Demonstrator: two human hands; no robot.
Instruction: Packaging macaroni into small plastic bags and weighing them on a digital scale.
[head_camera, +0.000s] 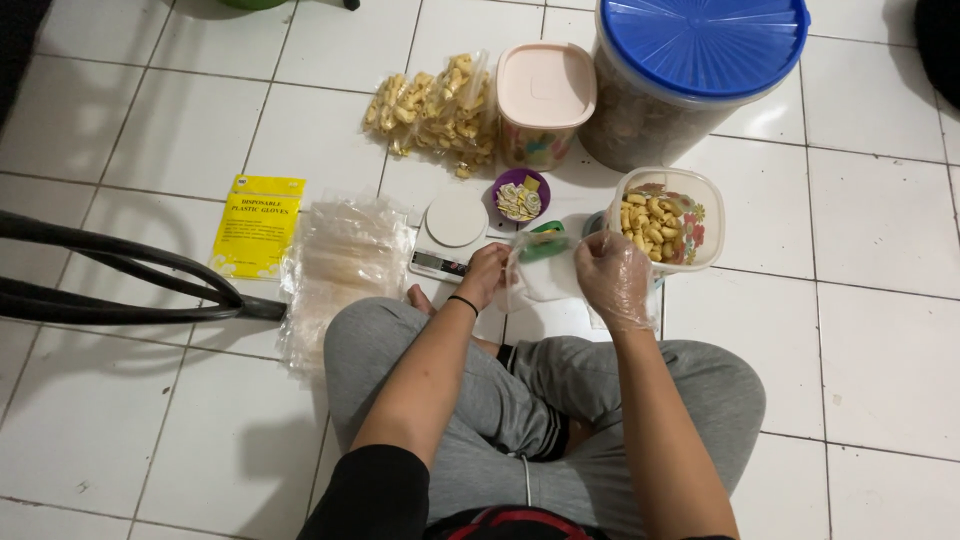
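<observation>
Both hands, bare left hand (484, 275) and gloved right hand (612, 277), fingers gripping a clear plastic bag (540, 270) just beside the snack-filled tub (668, 218).

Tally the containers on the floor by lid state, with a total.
Lidded: 2, the big tub with a blue lid and the small tub with a pink lid
Open: 2, the clear tub of yellow snacks and the small purple bowl
Total: 4
</observation>
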